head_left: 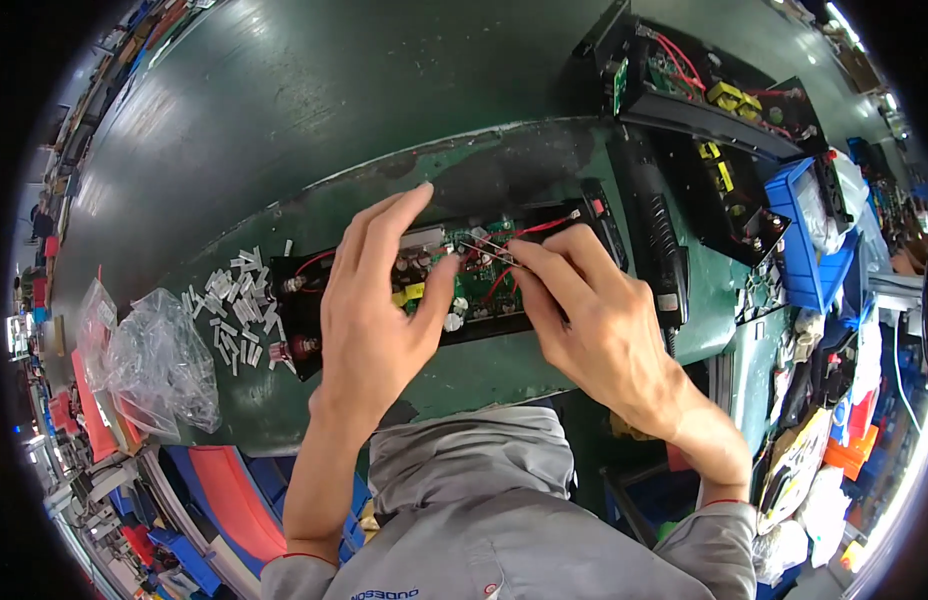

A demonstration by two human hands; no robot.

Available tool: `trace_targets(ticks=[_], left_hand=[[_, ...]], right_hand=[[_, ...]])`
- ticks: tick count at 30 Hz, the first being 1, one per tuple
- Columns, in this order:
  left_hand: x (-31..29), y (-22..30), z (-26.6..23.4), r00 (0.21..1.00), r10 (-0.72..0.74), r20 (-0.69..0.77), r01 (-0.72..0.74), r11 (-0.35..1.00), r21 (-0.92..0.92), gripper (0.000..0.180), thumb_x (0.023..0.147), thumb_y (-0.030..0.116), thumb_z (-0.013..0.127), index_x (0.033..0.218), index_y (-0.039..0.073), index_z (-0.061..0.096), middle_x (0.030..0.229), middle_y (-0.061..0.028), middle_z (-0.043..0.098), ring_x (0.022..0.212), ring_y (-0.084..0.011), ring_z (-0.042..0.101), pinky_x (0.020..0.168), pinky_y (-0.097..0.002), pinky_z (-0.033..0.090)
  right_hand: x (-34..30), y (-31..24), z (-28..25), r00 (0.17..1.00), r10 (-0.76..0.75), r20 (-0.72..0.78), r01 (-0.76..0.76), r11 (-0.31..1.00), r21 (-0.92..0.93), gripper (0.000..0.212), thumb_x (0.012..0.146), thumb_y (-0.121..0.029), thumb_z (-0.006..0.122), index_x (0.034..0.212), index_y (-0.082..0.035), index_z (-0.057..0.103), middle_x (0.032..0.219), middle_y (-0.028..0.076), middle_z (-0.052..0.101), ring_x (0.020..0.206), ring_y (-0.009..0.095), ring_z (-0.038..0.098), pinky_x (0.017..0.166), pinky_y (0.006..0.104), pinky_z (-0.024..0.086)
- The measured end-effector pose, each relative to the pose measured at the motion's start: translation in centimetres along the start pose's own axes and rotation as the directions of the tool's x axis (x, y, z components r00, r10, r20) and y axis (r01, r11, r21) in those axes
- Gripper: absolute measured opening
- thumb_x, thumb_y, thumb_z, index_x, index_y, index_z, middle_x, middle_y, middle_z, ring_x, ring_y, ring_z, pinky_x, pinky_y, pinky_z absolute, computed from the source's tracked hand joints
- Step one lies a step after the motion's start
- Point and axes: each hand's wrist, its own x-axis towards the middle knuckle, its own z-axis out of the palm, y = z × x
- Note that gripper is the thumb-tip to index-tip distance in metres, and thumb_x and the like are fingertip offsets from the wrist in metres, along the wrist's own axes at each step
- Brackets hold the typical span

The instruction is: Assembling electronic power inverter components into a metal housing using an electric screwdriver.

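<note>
An electronics unit in a black metal case (509, 322) lies on the green bench in front of me. Inside it are a green circuit board, red wires (544, 224) and yellow-wrapped parts. Metal tweezers (492, 251) are pinched in my right hand (606, 322), their tips down among the board's parts. My left hand (372, 290) is over the left half of the case, fingers stretched out and thumb apart, its tip close to the board. It hides part of the board. I cannot tell whether the thumb touches a part.
Small pale sleeve-like pieces (236, 300) are scattered left of the case, beside a clear plastic bag (162, 360). More black cases with boards (719, 100) stand at the far right, near a blue bin (799, 240). A long black panel (664, 250) lies right of my unit.
</note>
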Motion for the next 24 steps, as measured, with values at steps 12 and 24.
trace_targets(ticks=[12, 24], left_hand=[[15.4, -9.6, -4.3, 0.884, -0.261, 0.387, 0.168, 0.951, 0.258, 0.114, 0.079, 0.069, 0.074, 0.155, -0.004, 0.031, 0.156, -0.0319, 0.038, 0.146, -0.0398, 0.038, 0.121, -0.0447, 0.031], [18.2, -22.6, -3.3, 0.911, -0.287, 0.295, 0.075, 0.821, 0.567, 0.088, 0.081, 0.030, 0.082, 0.153, 0.006, 0.038, 0.150, -0.0267, 0.045, 0.140, -0.0408, 0.045, 0.115, -0.0434, 0.040]], right_hand=[[-3.2, -0.7, -3.0, 0.885, 0.435, -0.165, -0.362, 0.866, 0.344, 0.017, 0.100, -0.007, 0.062, 0.116, -0.001, 0.060, 0.094, 0.008, 0.068, 0.082, 0.011, 0.063, 0.075, 0.0276, 0.051], [-18.3, 6.0, -9.9, 0.485, 0.702, -0.522, -0.753, 0.638, 0.158, 0.026, 0.102, -0.011, 0.060, 0.124, 0.001, 0.064, 0.111, 0.008, 0.070, 0.100, 0.015, 0.066, 0.091, 0.0291, 0.051]])
